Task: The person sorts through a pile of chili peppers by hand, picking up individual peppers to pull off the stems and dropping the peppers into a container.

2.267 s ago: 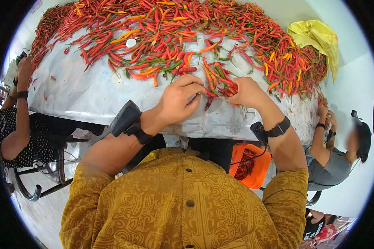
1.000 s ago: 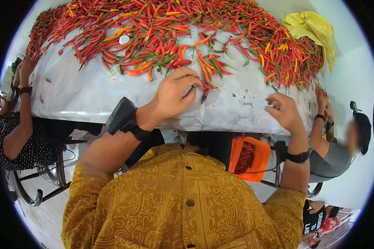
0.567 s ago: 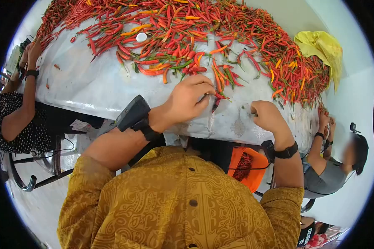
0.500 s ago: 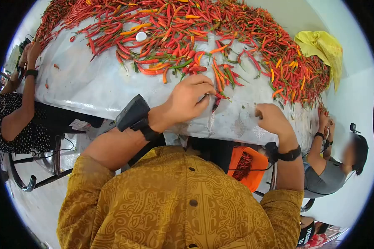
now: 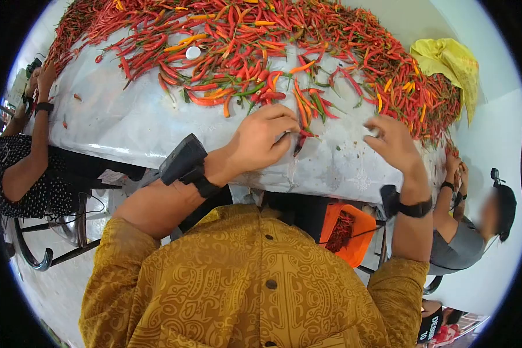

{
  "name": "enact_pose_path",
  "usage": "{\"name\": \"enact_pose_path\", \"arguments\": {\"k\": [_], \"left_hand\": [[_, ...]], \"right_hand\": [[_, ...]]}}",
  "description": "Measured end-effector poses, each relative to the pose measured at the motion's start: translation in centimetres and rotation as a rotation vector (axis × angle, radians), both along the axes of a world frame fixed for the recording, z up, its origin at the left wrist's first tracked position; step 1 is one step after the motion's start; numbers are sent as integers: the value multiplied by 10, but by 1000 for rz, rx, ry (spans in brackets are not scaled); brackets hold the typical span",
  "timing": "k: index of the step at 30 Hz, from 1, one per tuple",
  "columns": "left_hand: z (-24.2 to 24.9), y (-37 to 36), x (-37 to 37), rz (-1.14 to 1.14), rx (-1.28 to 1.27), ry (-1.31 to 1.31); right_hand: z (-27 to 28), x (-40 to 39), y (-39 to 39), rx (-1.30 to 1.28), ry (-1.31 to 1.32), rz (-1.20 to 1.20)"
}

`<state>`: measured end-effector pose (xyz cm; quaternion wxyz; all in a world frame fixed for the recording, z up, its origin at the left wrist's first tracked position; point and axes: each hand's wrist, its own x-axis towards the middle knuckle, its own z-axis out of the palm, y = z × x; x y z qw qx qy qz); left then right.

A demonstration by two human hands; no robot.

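My left hand [image 5: 265,138] is curled low over the near part of the table, thumb and fingertips drawn together. Right beside its fingertips lies a dark red chili pepper [image 5: 300,143]; I cannot tell what the fingers enclose. Farther right, my right hand [image 5: 393,139] is over the white tablecloth [image 5: 336,165], its thumb and bent fingers apart, with nothing visible between them. Between the two hands, on the far side, is a small bunch of red, orange and green chilies [image 5: 316,104]. A wide heap of chilies [image 5: 243,35] spreads beyond.
A white cap [image 5: 193,53] lies at the heap's edge. An orange container [image 5: 358,240] with red chilies is below the table edge. A yellow sack [image 5: 443,61] sits at the far right. People work at the left [image 5: 32,168] and right [image 5: 461,240] ends.
My right hand has moved forward over the cloth, toward the chilies, and its thumb and fingers have spread apart. My left hand has stayed nearly in place.
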<state>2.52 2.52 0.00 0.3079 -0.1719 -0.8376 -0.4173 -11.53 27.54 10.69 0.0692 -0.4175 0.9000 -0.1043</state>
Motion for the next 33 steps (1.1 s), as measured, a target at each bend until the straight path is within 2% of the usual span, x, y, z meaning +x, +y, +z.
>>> {"name": "enact_pose_path", "arguments": {"k": [2, 7, 11, 18, 20, 21, 23, 27, 29, 30, 32, 33], "left_hand": [[-1, -1, 0, 8, -10, 1], [0, -2, 2, 31, 41, 19], [2, -2, 3, 35, 57, 19], [4, 0, 2, 20, 51, -7], [4, 1, 2, 11, 47, -15], [3, 1, 1, 10, 39, -11], [2, 1, 0, 6, 30, -8], [1, 0, 0, 7, 14, 1], [0, -1, 1, 16, 7, 1], [-1, -1, 1, 18, 9, 1], [-1, -1, 1, 22, 9, 1], [0, -1, 1, 20, 16, -5]], "right_hand": [[-17, -1, -32, -150, 68, 249], [-55, 12, -95, -160, 199, 448], [-55, 31, -94, -72, 179, 461], [-51, 2, -40, -93, 189, 399], [-44, -9, -32, -135, -5, 390], [-43, -14, -30, -134, -7, 386], [-43, -23, -28, -283, 4, 203], [-47, -37, -44, -345, -35, 88], [-46, -32, -60, -160, 3, -11], [-46, -28, -65, -162, 3, -8], [-48, -18, -75, 48, 95, 105], [-50, -14, -78, 49, 94, 109]]}}
